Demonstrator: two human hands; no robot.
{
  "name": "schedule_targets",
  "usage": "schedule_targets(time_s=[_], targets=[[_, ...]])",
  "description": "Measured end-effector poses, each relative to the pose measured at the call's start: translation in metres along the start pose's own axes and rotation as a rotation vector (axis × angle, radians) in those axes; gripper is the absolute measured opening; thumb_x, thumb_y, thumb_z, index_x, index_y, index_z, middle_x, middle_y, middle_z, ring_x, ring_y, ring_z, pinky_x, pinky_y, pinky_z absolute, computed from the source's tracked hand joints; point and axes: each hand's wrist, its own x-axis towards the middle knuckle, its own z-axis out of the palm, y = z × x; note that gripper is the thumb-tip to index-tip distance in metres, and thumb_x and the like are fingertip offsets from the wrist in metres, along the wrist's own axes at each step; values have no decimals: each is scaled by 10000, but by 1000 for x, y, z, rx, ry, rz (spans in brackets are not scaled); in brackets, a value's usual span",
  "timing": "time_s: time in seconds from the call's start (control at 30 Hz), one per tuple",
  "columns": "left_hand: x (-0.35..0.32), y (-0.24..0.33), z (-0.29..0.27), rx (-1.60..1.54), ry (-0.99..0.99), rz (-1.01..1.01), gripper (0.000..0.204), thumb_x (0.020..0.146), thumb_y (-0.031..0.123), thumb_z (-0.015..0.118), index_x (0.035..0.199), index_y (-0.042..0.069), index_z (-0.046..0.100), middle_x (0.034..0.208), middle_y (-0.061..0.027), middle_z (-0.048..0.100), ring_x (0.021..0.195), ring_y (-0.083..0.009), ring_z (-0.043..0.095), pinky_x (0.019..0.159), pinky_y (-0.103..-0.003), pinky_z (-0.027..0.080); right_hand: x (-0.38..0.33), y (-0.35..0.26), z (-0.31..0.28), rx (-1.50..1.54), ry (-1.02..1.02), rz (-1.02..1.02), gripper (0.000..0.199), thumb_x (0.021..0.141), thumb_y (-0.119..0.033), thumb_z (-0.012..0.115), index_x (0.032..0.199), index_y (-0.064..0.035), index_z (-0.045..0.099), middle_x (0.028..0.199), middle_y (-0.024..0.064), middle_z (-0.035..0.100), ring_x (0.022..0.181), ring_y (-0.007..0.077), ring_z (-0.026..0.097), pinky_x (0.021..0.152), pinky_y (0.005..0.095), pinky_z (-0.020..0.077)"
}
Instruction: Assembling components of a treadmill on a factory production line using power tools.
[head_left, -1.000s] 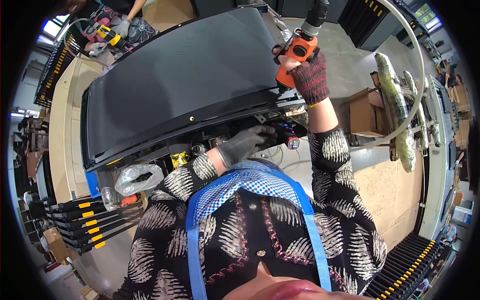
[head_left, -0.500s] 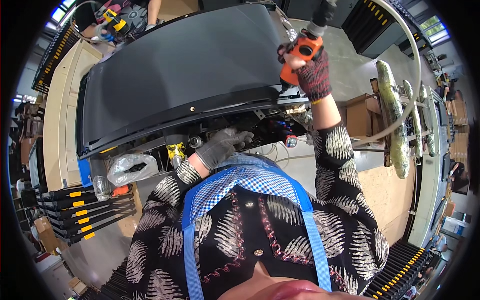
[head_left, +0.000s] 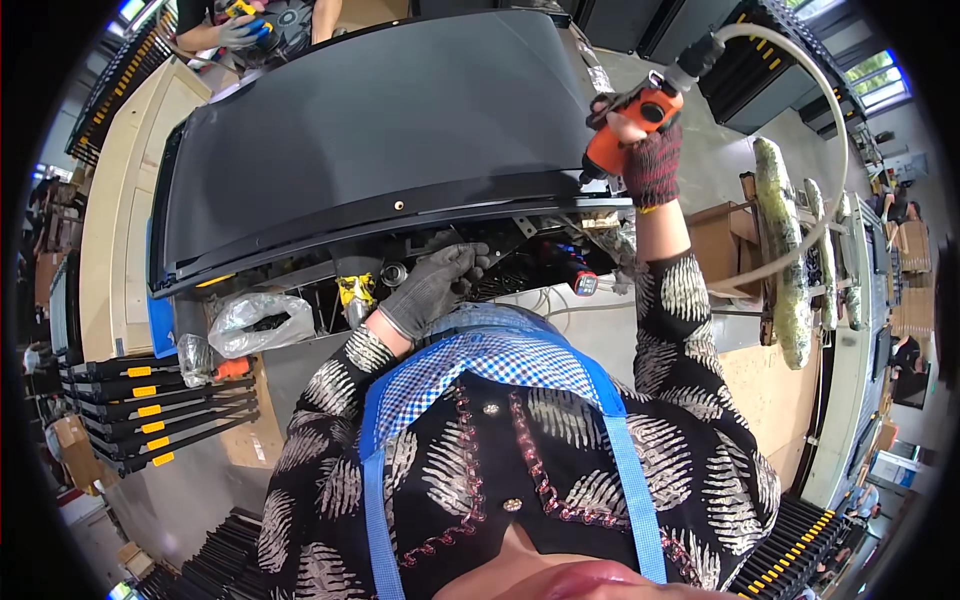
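My right hand (head_left: 652,165), in a dark red and black knitted glove, is closed around an orange power screwdriver (head_left: 622,130). Its tip points down at the right end of the near edge of a large dark grey panel (head_left: 370,120); contact cannot be made out. From the driver's back end runs a pale hose (head_left: 838,110). My left hand (head_left: 432,290), gloved in grey, is over the parts area just below the panel's near edge. Its fingers are curled together, and whatever they hold is hidden. Beside that hand are a metal cup-like part (head_left: 394,274) and a yellow-wrapped object (head_left: 357,293).
A second screwdriver (head_left: 583,283) lies right of my left hand. A clear plastic bag (head_left: 262,325) sits at left, above stacked black bars (head_left: 165,415). At the far left a co-worker's gloved hand (head_left: 240,32) holds a yellow tool. Plastic-wrapped rolls (head_left: 785,250) stand at right.
My right hand has moved slightly right, and the orange driver now leans more to the right. My left hand's fingers have curled in more. The co-worker's hand and yellow tool have shifted.
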Motion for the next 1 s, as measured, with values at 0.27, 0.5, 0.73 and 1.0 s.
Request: schedule_targets(time_s=[0.27,0.5,0.73,1.0], targets=[[-7,-5,-12,-28,67,4,290,966,208,492,1208,49,516,950,7,559,781,-50,497,670,-169,401,-3,8,-6,-325,69,-73,111,711,-38,617,821,-21,616,711,63,660,654,171,644,631,303,518],[-14,-13,-19,-102,55,37,233,947,232,539,1106,63,548,876,16,551,720,-36,487,616,-159,409,-13,-5,8,-170,25,-79,85,703,-85,641,777,-45,653,676,28,660,620,149,640,598,282,505],[-23,-15,-25,-103,95,85,199,935,221,558,1064,71,566,883,13,562,725,-52,498,621,-175,410,11,13,-8,-393,69,89,90,706,-60,648,792,-33,650,704,25,663,694,143,642,650,291,511],[-39,-11,-23,-213,90,154,217,928,216,571,1084,66,569,901,9,579,745,-68,518,636,-193,420,10,4,-9,255,-96,75,298,713,57,594,1004,10,548,886,165,650,818,285,654,707,383,541]])
